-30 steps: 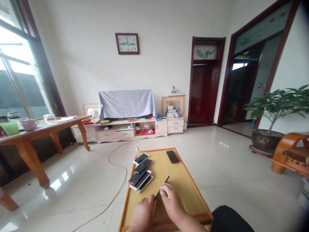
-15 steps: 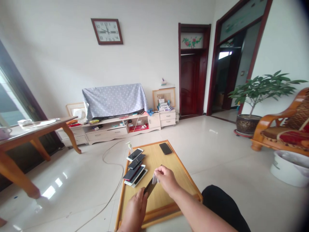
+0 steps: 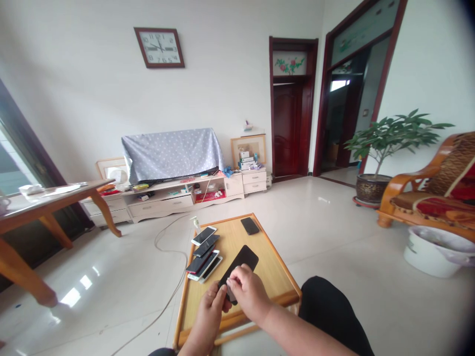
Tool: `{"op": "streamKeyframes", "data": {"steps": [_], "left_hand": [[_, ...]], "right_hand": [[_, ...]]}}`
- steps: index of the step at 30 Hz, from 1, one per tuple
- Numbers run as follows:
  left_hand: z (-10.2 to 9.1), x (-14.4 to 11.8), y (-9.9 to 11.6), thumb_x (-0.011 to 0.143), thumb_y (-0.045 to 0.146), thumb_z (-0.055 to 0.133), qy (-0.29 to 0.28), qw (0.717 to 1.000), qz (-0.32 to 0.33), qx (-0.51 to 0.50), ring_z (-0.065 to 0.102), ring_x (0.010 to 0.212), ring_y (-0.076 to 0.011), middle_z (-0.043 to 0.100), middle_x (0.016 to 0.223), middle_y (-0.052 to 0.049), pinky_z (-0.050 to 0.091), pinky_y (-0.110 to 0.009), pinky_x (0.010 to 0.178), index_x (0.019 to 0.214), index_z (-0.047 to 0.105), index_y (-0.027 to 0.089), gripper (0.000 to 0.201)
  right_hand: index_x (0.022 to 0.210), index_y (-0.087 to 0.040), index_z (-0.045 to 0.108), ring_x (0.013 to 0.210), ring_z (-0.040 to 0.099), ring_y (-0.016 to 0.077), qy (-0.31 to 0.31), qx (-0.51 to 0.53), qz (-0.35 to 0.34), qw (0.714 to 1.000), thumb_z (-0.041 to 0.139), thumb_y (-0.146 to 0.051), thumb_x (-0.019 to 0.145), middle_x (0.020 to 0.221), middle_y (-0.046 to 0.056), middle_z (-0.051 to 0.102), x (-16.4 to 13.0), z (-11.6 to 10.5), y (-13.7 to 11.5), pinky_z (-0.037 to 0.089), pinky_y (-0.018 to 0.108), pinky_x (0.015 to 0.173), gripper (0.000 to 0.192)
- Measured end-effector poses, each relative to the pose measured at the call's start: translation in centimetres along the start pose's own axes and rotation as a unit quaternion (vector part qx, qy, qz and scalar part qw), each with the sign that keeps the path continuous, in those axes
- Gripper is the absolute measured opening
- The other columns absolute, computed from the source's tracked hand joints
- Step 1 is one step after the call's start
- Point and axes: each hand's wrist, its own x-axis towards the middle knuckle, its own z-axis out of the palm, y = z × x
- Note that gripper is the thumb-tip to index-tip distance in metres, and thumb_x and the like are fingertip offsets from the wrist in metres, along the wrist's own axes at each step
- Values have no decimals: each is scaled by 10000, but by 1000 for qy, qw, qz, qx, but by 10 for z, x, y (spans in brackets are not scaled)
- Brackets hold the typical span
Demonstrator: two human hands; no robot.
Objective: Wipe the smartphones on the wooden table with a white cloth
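Nearest the camera, the person's left hand (image 3: 208, 311) closes round the lower end of a black phone (image 3: 239, 264), fingers clamped on its edge so the slab is propped up off the low wooden table (image 3: 267, 277) with its glossy face turned towards the wearer; the right hand (image 3: 248, 294) comes over the same end, fingertips pinched together on a small pale scrap, perhaps a cloth or wipe, pressed against the glass, though it is too small to tell what it is; the two-handed hold seems meant to steady the thin, slippery body while the right hand works on it. A dark trouser knee (image 3: 330, 311) sits just right of the table.

Further along the table's left edge, a row of phones (image 3: 203, 252) lies overlapped like tiles, white and dark cases alternating, kept out of the working space; one more dark phone (image 3: 250, 226) lies flat and alone near the far corner; a small pump bottle (image 3: 193, 223) stands at the far left corner. The tabletop is matt yellow laminate with a raised orange rim.

Beyond, a pale cable (image 3: 166, 277) loops over shiny floor tiles towards a cream TV unit (image 3: 174, 198) draped in dotted grey cloth (image 3: 170, 153); a square wall clock (image 3: 159, 47) hangs above; a potted plant (image 3: 386, 148) and carved wooden armchair (image 3: 430, 193) stand right.
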Motion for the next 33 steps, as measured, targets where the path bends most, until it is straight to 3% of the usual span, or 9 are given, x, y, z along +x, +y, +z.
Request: {"op": "streamKeyframes", "data": {"steps": [2,7,13,17,22,25,29,31,33], "left_hand": [[1,-3,1,853,564,614,-12,1000,3,2,533,577,-116,598,611,18,418,-232,574,820,595,189,377],[3,-10,9,851,587,605,-31,999,-2,26,526,553,-116,596,575,15,398,-226,562,806,595,192,398],[8,-6,7,817,605,635,-43,999,-12,-3,506,530,-108,584,572,22,381,-223,538,804,609,185,420],[6,-4,-2,813,593,639,-34,998,-45,-20,502,522,-101,573,563,34,369,-212,529,796,590,194,403],[3,6,-26,757,609,660,-17,995,-97,-24,490,474,-96,543,510,50,348,-206,486,738,541,209,418],[4,15,-41,707,618,688,0,991,-131,-29,483,441,-98,524,483,59,329,-203,451,712,516,217,436],[3,22,-48,704,603,694,12,987,-151,-47,482,436,-95,521,483,65,334,-202,446,708,488,223,432],[1,22,-47,712,585,701,10,986,-155,-61,494,454,-92,527,503,65,348,-201,461,708,477,221,427],[0,21,-44,718,573,707,9,984,-156,-82,503,475,-85,526,530,68,357,-197,476,714,471,218,426]], "right_hand": [[848,-251,637,747,590,140,11,-26,7,1000,557,-328,909,872,-2,619,5,-7,1,408,240,687,127],[865,-235,619,756,594,160,114,-86,109,984,537,-368,921,867,8,620,35,-31,18,394,258,670,166],[880,-253,620,798,586,146,15,-75,-12,997,543,-327,936,910,0,607,3,-9,8,394,244,708,121],[859,-237,608,826,566,157,54,-150,41,986,534,-321,946,988,30,583,5,-15,33,372,250,678,141],[826,-224,569,743,546,151,9,-192,61,979,547,-211,913,874,13,571,5,-16,66,345,255,640,90],[836,-224,574,763,554,155,-23,-173,32,984,545,-180,901,875,15,572,-17,3,58,377,258,680,84],[909,-236,624,911,570,177,-96,-77,-65,990,527,-134,880,973,33,591,-38,21,44,419,277,805,143],[868,-240,642,908,572,180,-75,-16,-24,997,565,-142,842,951,26,602,-33,18,47,423,287,825,128],[782,-234,640,859,571,181,-5,34,75,997,606,-177,805,902,21,606,-20,7,57,424,296,808,71]]}}
